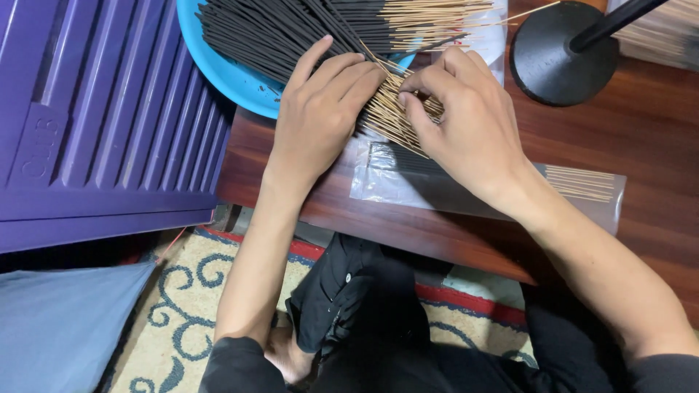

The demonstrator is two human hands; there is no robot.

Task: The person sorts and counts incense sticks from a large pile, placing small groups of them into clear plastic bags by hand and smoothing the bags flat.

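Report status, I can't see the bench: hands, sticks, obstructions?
Left hand flat on sticks. Right hand pinching bare ends. Packed bag beneath; stand clear.

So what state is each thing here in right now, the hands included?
Left hand: flat, pressing on the incense sticks.
Right hand: pinching bare stick ends.
Incense sticks: heaped loose in the bowl.
Blue bowl: full, resting on the table edge.
Clear sleeve: lying flat, sticks inside.
Black round base: upright.
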